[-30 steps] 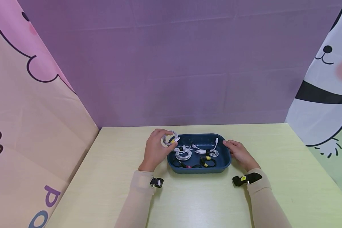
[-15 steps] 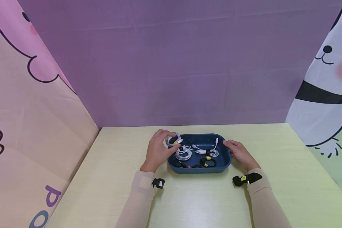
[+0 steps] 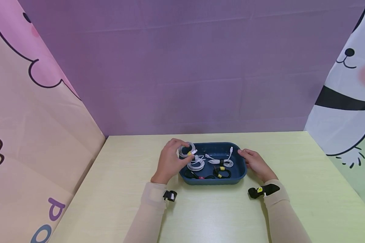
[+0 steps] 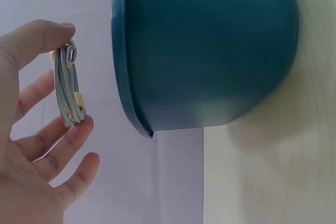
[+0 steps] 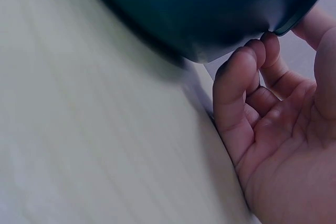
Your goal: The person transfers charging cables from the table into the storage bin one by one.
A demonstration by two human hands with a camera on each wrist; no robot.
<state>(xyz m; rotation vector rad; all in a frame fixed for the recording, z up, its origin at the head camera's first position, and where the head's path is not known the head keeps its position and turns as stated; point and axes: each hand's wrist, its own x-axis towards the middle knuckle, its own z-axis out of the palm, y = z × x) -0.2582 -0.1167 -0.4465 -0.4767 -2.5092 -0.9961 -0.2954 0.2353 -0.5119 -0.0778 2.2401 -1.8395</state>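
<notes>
My left hand pinches a coiled white cable with yellow ties between thumb and fingertips, above the left end of a dark blue plastic bin. At the bin's right end my right hand grips the rim, thumb on top and fingers curled beneath, as the right wrist view shows. Inside the bin lie a coiled white cable with a black tie, a second white cable with a black tie, a black cable with yellow ties, and a black cord with a red tag.
The bin stands on a pale wood table. A purple cloth wall rises behind the table's back edge. Printed cartoon panels flank it, a pink and cream one at left and a panda one at right.
The left hand has moved slightly right and down with the cable, which now hangs over the bin's back left corner. My right hand stays at the rim.
</notes>
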